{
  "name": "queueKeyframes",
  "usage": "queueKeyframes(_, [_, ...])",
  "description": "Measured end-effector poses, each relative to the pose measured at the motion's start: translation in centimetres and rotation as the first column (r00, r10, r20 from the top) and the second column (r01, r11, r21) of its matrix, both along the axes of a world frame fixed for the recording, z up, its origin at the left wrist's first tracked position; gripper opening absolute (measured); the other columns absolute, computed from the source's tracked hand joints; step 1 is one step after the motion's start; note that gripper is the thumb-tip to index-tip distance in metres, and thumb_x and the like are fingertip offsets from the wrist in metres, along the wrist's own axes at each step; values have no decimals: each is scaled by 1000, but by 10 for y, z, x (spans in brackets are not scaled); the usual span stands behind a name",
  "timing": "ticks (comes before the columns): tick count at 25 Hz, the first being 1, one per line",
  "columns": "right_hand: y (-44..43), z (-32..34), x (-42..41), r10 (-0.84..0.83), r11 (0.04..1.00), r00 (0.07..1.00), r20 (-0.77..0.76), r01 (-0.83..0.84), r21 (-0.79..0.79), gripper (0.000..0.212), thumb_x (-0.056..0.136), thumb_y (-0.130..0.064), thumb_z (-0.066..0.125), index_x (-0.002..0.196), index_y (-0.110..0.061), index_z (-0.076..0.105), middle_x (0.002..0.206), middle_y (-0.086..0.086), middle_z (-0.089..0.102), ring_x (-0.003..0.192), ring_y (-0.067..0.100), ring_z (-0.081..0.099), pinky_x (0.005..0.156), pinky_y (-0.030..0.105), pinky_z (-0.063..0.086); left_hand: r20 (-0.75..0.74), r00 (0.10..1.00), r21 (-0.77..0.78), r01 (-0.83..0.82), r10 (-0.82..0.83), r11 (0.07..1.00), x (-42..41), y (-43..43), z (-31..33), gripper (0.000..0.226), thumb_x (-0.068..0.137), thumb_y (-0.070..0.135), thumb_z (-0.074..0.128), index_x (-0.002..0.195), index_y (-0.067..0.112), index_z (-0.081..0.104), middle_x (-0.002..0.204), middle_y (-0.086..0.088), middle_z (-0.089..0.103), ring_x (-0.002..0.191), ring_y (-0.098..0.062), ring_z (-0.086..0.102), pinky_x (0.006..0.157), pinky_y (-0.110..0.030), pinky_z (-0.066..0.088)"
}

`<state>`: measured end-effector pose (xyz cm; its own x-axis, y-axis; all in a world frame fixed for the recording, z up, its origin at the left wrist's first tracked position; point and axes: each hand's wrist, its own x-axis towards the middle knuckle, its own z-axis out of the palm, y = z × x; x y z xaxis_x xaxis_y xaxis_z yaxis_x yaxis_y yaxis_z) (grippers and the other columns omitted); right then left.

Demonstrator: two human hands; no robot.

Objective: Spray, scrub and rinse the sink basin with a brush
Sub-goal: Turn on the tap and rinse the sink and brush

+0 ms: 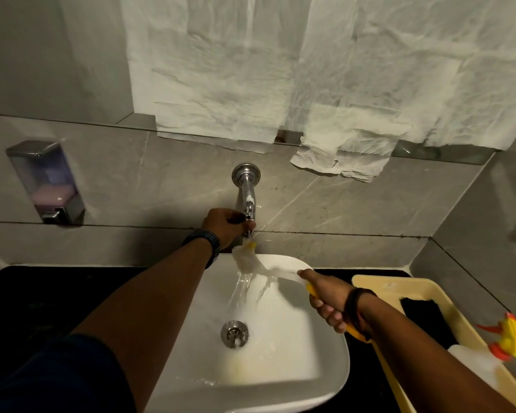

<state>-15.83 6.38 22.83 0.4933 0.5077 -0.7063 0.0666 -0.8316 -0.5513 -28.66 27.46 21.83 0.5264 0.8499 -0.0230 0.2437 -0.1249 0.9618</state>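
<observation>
Both hands busy: tap [248, 204], brush [252, 257].

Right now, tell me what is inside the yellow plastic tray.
The yellow plastic tray holds a black cloth-like item and a white spray bottle with a yellow-and-red trigger. The right forearm covers its near part.
</observation>
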Motion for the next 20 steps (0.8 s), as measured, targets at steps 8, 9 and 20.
queueKeyframes(8, [-10,-12,-7,287,907,470,835,-413,-80,66,80,-77,27,49,-20,42,60,3,57,55,23,53,50,30,35,-239,939,266,-180,245,947,11,-13,8,39,61,48,79,84,21,61,81,-2,70,72,-18,63,71,-34,53])
queueKeyframes(9, [-11,-13,-6,300,884,336,893,-449,-128,68,80,-77,22,50,-20,41,65,4,62,59,26,56,52,31,35,-279,919,328,-183,280,927,13,-15,9,43,61,51,77,86,21,59,85,-4,70,75,-21,63,75,-37,53])
queueKeyframes(20, [-23,0,20,341,796,-52,938,-515,-318,69,85,-74,16,48,-17,31,46,-3,39,48,21,46,50,29,31,-415,888,833,284,196,475,14,-1,-15,73,92,33,43,145,13,-4,158,-10,6,145,-27,5,119,-41,14])
